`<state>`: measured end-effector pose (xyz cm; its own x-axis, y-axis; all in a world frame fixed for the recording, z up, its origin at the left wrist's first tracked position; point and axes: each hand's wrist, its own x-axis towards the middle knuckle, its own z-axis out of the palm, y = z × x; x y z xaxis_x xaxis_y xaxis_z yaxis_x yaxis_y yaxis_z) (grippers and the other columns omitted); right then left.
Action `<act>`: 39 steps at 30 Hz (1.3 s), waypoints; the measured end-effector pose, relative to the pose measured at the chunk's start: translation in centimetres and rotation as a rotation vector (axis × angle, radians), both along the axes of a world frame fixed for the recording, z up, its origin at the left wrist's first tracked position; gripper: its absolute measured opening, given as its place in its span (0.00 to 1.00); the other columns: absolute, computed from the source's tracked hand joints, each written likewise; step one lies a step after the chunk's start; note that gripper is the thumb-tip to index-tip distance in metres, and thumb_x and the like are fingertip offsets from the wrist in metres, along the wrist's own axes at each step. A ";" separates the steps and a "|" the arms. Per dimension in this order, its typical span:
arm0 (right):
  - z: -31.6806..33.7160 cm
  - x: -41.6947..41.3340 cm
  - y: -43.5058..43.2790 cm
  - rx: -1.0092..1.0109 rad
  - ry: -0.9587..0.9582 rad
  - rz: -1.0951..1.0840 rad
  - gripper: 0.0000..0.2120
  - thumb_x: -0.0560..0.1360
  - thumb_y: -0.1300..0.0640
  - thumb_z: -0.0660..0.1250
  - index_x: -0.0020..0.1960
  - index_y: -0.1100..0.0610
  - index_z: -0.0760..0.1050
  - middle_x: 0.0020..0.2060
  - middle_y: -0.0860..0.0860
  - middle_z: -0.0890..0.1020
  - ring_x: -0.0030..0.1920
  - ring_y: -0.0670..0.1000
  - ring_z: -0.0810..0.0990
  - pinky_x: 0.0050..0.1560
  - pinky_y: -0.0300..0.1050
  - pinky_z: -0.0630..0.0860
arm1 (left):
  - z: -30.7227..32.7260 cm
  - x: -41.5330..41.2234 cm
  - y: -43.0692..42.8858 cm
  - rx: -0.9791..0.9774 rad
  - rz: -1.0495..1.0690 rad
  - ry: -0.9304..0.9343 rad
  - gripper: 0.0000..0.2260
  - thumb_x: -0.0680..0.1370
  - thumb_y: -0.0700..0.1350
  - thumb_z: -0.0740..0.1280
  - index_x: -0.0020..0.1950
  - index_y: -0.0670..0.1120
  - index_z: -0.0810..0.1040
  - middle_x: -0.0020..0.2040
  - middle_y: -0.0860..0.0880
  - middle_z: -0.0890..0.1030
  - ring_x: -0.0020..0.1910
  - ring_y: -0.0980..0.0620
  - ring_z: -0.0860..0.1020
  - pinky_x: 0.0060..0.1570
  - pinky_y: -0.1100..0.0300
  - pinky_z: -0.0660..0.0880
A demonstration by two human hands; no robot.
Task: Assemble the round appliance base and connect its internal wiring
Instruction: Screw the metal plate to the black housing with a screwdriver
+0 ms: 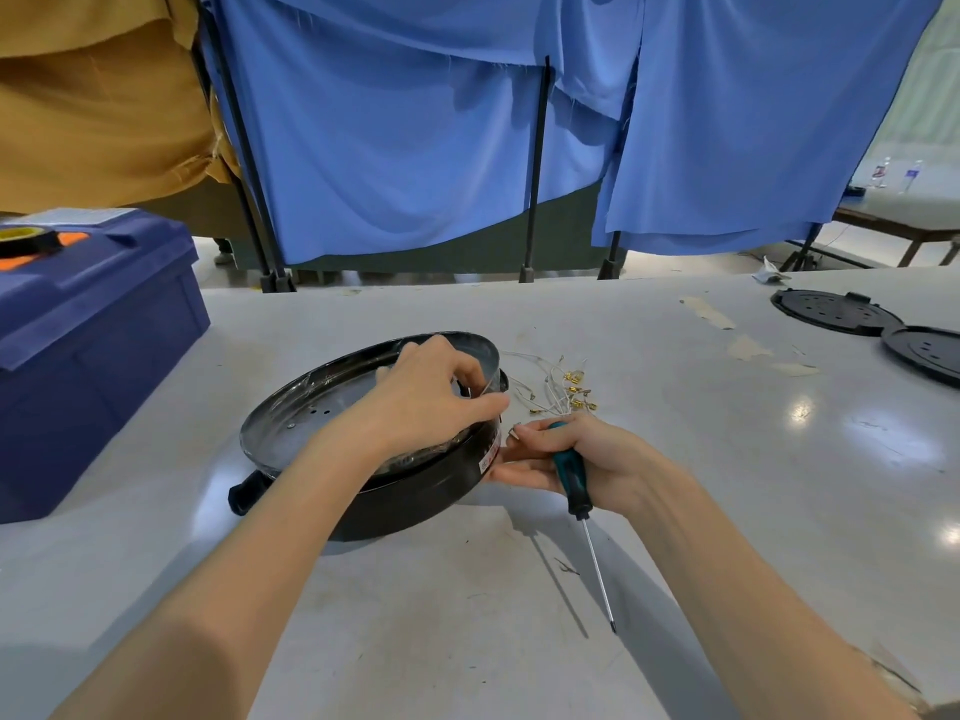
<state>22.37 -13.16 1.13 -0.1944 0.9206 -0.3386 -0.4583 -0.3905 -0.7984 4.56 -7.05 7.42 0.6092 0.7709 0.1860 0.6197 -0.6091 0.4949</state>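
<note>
The round black appliance base (415, 498) sits mid-table with a shiny metal pan (306, 418) tilted inside it. My left hand (431, 392) pinches the pan's far right rim, fingers curled over the edge. My right hand (566, 454) is just right of the base and grips a green-handled screwdriver (571, 478) whose shaft points toward me; its fingertips touch the base's side wall. A bundle of white wires with brass terminals (563, 389) lies loose on the table behind my right hand.
A blue plastic toolbox (93, 345) with a roll of tape (26, 240) on its lid stands at the left. Two black round plates (836, 311) lie at the far right. Blue curtains hang behind the grey table (675, 485).
</note>
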 end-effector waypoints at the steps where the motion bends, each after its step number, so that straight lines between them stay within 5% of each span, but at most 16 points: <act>1: 0.1 -0.1 0.0 -0.003 0.000 -0.007 0.09 0.72 0.67 0.66 0.36 0.67 0.83 0.47 0.65 0.84 0.47 0.64 0.85 0.40 0.45 0.83 | 0.2 0.0 -0.1 0.001 0.005 -0.008 0.13 0.74 0.62 0.68 0.35 0.56 0.77 0.46 0.57 0.75 0.58 0.49 0.73 0.63 0.42 0.68; 7: -0.1 -0.2 -0.1 -0.017 0.008 -0.103 0.07 0.71 0.68 0.66 0.41 0.71 0.81 0.47 0.67 0.83 0.45 0.67 0.84 0.37 0.46 0.83 | 1.2 -0.9 -0.6 -0.014 -0.018 0.124 0.21 0.58 0.74 0.68 0.38 0.59 0.78 0.56 0.53 0.76 0.62 0.50 0.68 0.60 0.49 0.61; 15: 0.0 -0.5 0.0 -0.051 0.089 -0.187 0.08 0.76 0.70 0.63 0.41 0.70 0.78 0.45 0.68 0.83 0.44 0.68 0.84 0.35 0.49 0.83 | 1.1 0.6 -1.0 0.335 0.103 0.430 0.31 0.62 0.71 0.71 0.51 0.49 0.75 0.50 0.52 0.69 0.51 0.50 0.61 0.52 0.50 0.58; 20: 0.2 -0.4 0.3 -0.071 0.235 -0.221 0.07 0.72 0.72 0.63 0.37 0.72 0.78 0.43 0.70 0.82 0.43 0.70 0.84 0.33 0.50 0.83 | 1.5 0.5 -2.1 0.425 0.135 0.621 0.39 0.58 0.70 0.74 0.61 0.48 0.72 0.57 0.47 0.67 0.59 0.43 0.63 0.60 0.44 0.61; 26: 0.3 -0.1 1.1 -0.042 0.398 -0.245 0.06 0.68 0.75 0.63 0.36 0.73 0.78 0.45 0.70 0.81 0.48 0.72 0.82 0.37 0.51 0.83 | 1.2 0.7 -2.5 0.655 0.280 0.565 0.39 0.62 0.69 0.73 0.60 0.43 0.70 0.59 0.43 0.65 0.60 0.40 0.63 0.60 0.45 0.62; 34: 0.2 -0.1 0.9 -0.017 0.438 -0.250 0.05 0.68 0.75 0.64 0.36 0.73 0.78 0.47 0.72 0.81 0.48 0.74 0.81 0.36 0.51 0.83 | 0.9 0.8 -1.9 0.600 0.229 0.592 0.39 0.60 0.64 0.76 0.61 0.42 0.70 0.62 0.44 0.63 0.63 0.40 0.61 0.62 0.45 0.61; 39: 0.2 -0.9 1.0 0.024 0.474 -0.288 0.04 0.69 0.73 0.64 0.43 0.72 0.76 0.53 0.71 0.80 0.50 0.71 0.82 0.40 0.53 0.84 | 4.1 0.2 0.7 0.399 0.170 0.566 0.35 0.60 0.63 0.77 0.59 0.46 0.72 0.62 0.46 0.67 0.64 0.40 0.60 0.67 0.40 0.59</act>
<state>21.49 -12.20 1.28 -0.0597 0.9654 -0.2539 -0.8550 -0.1807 -0.4861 4.75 -6.38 11.49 0.5729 0.8030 0.1644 0.8183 -0.5488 -0.1712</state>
